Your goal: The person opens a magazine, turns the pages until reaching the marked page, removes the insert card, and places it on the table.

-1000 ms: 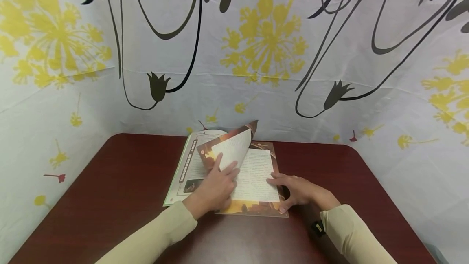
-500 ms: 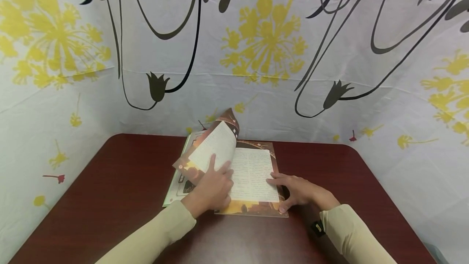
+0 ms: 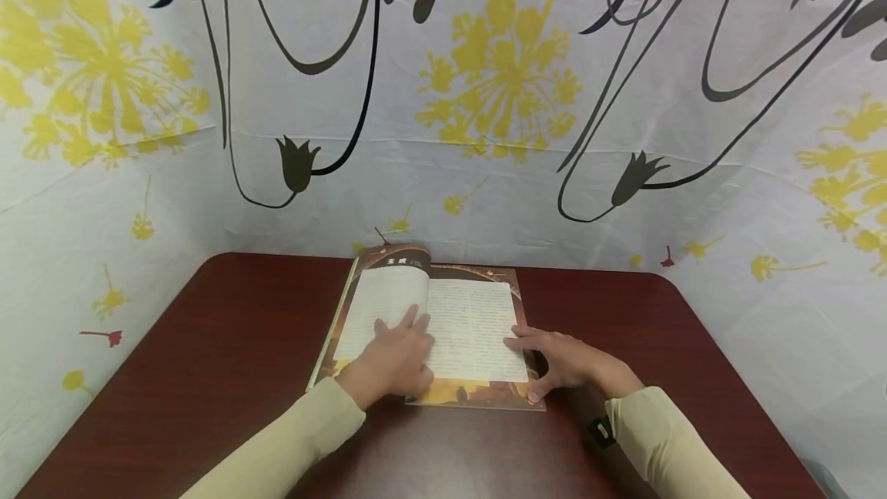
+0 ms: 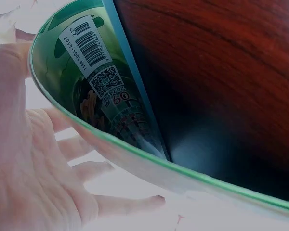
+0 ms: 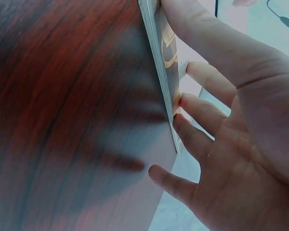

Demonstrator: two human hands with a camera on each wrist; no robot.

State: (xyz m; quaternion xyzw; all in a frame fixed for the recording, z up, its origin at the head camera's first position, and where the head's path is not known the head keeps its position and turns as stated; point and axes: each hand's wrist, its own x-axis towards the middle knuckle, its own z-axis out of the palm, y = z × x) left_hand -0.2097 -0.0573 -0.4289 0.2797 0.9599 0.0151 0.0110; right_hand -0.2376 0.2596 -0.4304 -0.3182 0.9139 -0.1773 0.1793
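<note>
An open magazine (image 3: 474, 329) lies on the table, with brown and gold borders around white blocks of text on both pages. Its left page (image 3: 381, 295) bulges upward near the spine. My left hand (image 3: 395, 353) rests with spread fingers on the lower part of that page, beside the fold. In the left wrist view, the cover curves under the hand and shows a barcode (image 4: 89, 48). At the right edge, my right hand (image 3: 571, 360) touches the page with its fingertips, thumb at the lower corner. The right wrist view shows the stacked page edges (image 5: 159, 57) by the fingers.
The dark red wooden table (image 3: 208, 376) has rounded far corners. Behind it and along both sides hangs a pale cloth (image 3: 388, 199) with grey vines and yellow flowers. A black band (image 3: 601, 431) sits at the right wrist.
The lifted page has swung over to the left and now lies down on the left side. My left hand has shifted slightly left with it. The right hand has stayed in place.
</note>
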